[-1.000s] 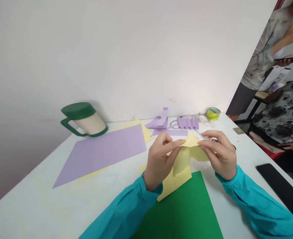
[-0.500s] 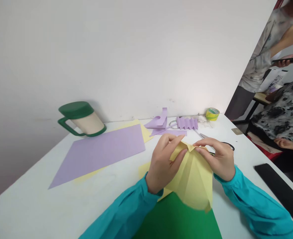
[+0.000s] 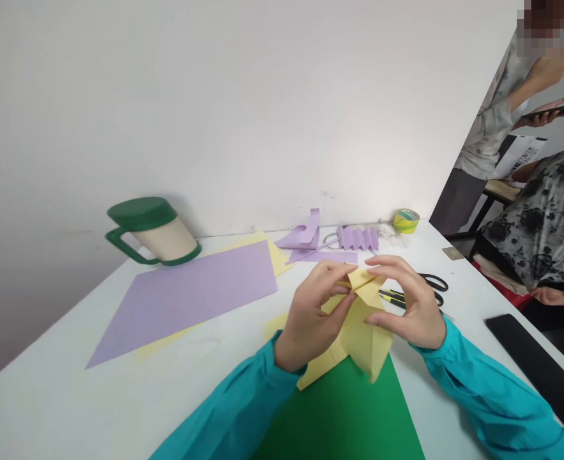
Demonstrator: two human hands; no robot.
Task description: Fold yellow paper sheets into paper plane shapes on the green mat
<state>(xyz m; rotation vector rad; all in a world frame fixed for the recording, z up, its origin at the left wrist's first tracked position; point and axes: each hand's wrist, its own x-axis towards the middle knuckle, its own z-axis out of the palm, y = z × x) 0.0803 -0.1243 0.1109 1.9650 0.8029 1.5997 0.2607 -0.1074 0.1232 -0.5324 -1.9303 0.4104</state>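
Between my hands is a folded sheet of yellow paper [image 3: 368,335], creased at the top and hanging down in a flared flap. My left hand [image 3: 313,316] is closed, pinching the folded top between thumb and fingers. At the paper's right side is my right hand [image 3: 414,306], thumb and fingertips well apart, close to the fold; whether its fingertips touch the paper is hard to tell. Beneath lie more yellow paper [image 3: 317,370] and a green sheet [image 3: 343,415]. Black-handled scissors [image 3: 435,282] and a yellow-and-black tool [image 3: 393,298] are partly hidden behind my right hand.
A green-lidded mug-shaped container [image 3: 154,230] stands back left, beside a large purple sheet [image 3: 190,294]. Pleated purple paper [image 3: 358,238], a curled purple piece [image 3: 305,236] and a tape roll [image 3: 406,221] sit near the wall. A black strip [image 3: 533,370] lies right. Two people are beyond.
The yellow paper has been turned and its flap swings down differently. My right thumb and fingers have spread from their pinch, while my left hand keeps its grip. More of the scissors shows.
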